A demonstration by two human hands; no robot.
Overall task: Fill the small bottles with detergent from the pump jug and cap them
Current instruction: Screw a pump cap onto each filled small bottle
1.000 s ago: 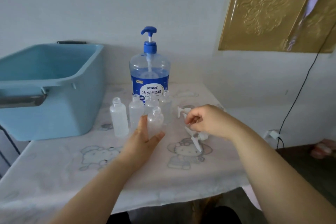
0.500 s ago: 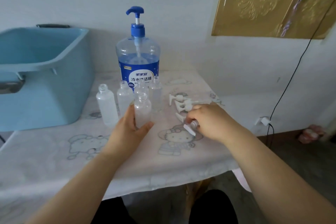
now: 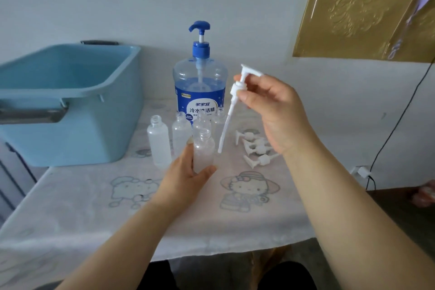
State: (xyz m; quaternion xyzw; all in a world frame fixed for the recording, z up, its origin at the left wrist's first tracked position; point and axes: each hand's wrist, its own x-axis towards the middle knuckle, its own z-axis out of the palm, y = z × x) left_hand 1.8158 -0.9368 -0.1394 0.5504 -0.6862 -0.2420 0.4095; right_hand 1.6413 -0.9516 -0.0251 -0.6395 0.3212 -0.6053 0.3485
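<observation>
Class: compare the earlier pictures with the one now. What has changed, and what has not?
The right hand has lifted a white pump cap off the table, its tube hanging beside the front bottle. The left hand still holds that bottle; the jug and other bottles stay put.

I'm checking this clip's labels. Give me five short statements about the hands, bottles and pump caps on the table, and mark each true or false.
1. The right hand holds a white pump cap in the air. True.
2. The left hand grips the blue tub. False: it holds a small bottle standing on the table; the blue tub is untouched.
3. The held small bottle is already capped. False: its neck is open.
4. Spare pump caps lie on the table right of the bottles. True.
5. The pump jug lies on its side. False: it stands upright behind the bottles.
</observation>
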